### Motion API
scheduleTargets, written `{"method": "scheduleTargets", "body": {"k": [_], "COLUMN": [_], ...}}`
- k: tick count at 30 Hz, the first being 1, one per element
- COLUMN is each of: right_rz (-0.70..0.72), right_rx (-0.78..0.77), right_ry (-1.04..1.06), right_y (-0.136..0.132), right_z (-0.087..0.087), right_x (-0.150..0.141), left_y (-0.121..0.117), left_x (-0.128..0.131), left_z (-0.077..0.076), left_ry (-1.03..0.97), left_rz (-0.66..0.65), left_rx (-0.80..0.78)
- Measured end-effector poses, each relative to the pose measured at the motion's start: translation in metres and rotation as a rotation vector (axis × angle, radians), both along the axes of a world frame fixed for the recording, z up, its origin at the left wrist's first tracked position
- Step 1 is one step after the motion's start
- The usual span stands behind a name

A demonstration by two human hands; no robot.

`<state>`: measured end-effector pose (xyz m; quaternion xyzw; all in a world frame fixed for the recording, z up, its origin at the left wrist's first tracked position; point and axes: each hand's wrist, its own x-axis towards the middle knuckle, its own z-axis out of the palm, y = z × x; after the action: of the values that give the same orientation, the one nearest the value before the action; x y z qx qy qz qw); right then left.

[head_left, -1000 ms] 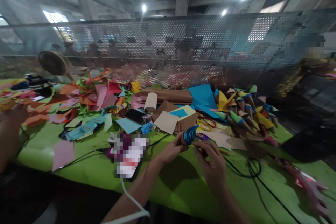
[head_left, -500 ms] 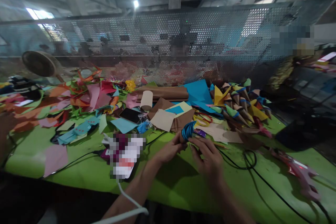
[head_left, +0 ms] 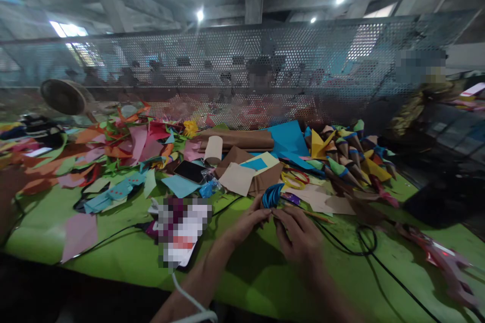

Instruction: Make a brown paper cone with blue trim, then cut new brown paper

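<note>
Curled layers of blue paper strips [head_left: 272,195] stand up from my left hand [head_left: 254,219], whose fingers are closed around their lower part. Close against it on the right is my right hand [head_left: 299,232], its fingers bent and fingertips together at the base of the strips. Whatever those fingertips pinch is too small or hidden to make out. Beyond the hands lie a beige paper sheet [head_left: 237,178] and a yellow pair of scissors-like loops [head_left: 293,179]. A pencil-like stick [head_left: 316,216] lies just right of my right hand.
A pink glue gun [head_left: 441,257] with a black cord [head_left: 397,282] lies at the right. Phones, one lit [head_left: 189,229] and one dark [head_left: 189,171], sit left of the hands. Heaped paper pieces [head_left: 140,141], paper cones [head_left: 343,154] and a mesh partition [head_left: 212,70] stand behind.
The view has tilted up slightly, so the table sits lower. Both hands stay together at the blue paper strips, with my right fingertips closer to my left hand.
</note>
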<state>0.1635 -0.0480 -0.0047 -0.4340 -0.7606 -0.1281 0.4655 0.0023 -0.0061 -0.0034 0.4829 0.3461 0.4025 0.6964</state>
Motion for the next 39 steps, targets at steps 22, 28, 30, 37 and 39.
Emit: {"method": "scheduleTargets", "body": {"k": [22,28,30,37,39], "right_rz": [0.167,0.131,0.118,0.079,0.079], "right_rx": [-0.331,-0.54,-0.612,-0.569,-0.556], "right_ry": [0.395,0.475,0.507,0.481,0.476], "right_y": [0.0,0.007,0.009,0.01,0.01], "right_z": [0.011,0.011,0.01,0.011,0.012], "right_x": [0.005,-0.007,-0.01,-0.01,-0.01], "left_y": [0.002,-0.002,-0.002,0.001,0.002], "left_x": [0.0,-0.002,-0.002,-0.002,-0.001], "left_z": [-0.008,-0.008,-0.008,-0.011,-0.012], "left_ry": [-0.125,-0.162,-0.138,-0.109,-0.116], "left_rz": [0.133,0.129,0.133,0.101,0.087], "left_rx": [-0.087,-0.101,-0.07,-0.027,-0.031]}}
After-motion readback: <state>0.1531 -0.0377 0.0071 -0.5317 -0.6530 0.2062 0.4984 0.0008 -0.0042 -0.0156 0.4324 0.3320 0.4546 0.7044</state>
